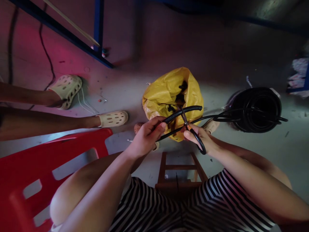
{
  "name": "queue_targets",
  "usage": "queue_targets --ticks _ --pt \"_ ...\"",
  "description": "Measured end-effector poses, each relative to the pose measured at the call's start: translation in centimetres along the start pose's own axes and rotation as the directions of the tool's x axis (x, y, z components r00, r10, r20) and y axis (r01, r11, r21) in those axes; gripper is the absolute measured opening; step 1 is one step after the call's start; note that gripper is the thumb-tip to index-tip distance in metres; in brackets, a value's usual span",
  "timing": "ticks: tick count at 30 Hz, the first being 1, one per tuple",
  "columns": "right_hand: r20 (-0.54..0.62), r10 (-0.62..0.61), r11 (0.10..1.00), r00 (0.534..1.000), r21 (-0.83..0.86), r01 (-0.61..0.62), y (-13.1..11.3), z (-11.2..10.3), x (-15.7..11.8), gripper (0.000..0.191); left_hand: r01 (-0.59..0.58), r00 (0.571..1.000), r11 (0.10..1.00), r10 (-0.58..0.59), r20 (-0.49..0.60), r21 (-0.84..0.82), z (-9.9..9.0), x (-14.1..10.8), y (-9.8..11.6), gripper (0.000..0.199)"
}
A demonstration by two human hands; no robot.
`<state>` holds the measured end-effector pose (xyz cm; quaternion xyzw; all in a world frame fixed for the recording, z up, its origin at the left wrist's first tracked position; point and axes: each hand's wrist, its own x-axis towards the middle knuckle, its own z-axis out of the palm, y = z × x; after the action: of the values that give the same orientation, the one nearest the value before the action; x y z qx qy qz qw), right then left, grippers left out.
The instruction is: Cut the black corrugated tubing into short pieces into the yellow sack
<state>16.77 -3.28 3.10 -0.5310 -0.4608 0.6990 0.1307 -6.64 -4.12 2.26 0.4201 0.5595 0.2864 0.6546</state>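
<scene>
My left hand [147, 137] is closed around a black corrugated tube [172, 116], whose free end reaches to the right over the yellow bag. In my right hand [202, 137] is a pair of scissors [199, 141] with black loop handles and an orange patch near the pivot. Their blades cross the tube; I cannot tell whether they cut into it. A length of black tubing [204, 118] runs from near my left hand, beneath the scissors, to a black coil [241, 103] on the floor. Below my hands stands the yellow bag [159, 88], its mouth gathered open with black pieces inside.
On the left, another person's legs end in pale clogs [113, 119], beside a red plastic chair [72, 145]. A wooden stool [180, 167] shows between my knees. Blue metal bars [98, 29] and dark cords [45, 51] lie toward the upper left.
</scene>
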Motion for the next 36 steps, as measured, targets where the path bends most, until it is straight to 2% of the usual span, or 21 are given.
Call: queue_targets --ticks 7,12,22,28,36 --pt "-0.015 0.009 1.000 1.000 0.027 -0.009 -0.2 0.0 -0.1 0.068 -0.007 1.000 1.000 0.007 0.001 -0.006 0.1 0.0 -0.3 0.041" --pt "-0.011 0.016 0.999 1.000 0.045 -0.015 -0.1 0.2 0.0 0.067 -0.007 1.000 0.999 0.007 -0.007 0.050 0.1 0.0 0.0 0.041" --pt "-0.028 0.020 1.000 0.999 0.019 -0.019 -0.6 0.1 -0.1 0.067 -0.023 1.000 0.997 0.024 -0.016 0.069 0.1 -0.1 -0.3 0.042" --pt "-0.015 0.017 1.000 1.000 0.014 -0.016 0.0 0.0 -0.1 0.067 -0.031 0.999 0.998 0.033 -0.035 0.058 -0.1 -0.1 -0.9 0.043" --pt "-0.055 0.034 0.998 0.998 0.057 -0.031 0.5 -0.2 0.3 0.069 -0.031 0.999 0.998 0.034 -0.036 0.061 -0.1 -0.1 -1.0 0.046"
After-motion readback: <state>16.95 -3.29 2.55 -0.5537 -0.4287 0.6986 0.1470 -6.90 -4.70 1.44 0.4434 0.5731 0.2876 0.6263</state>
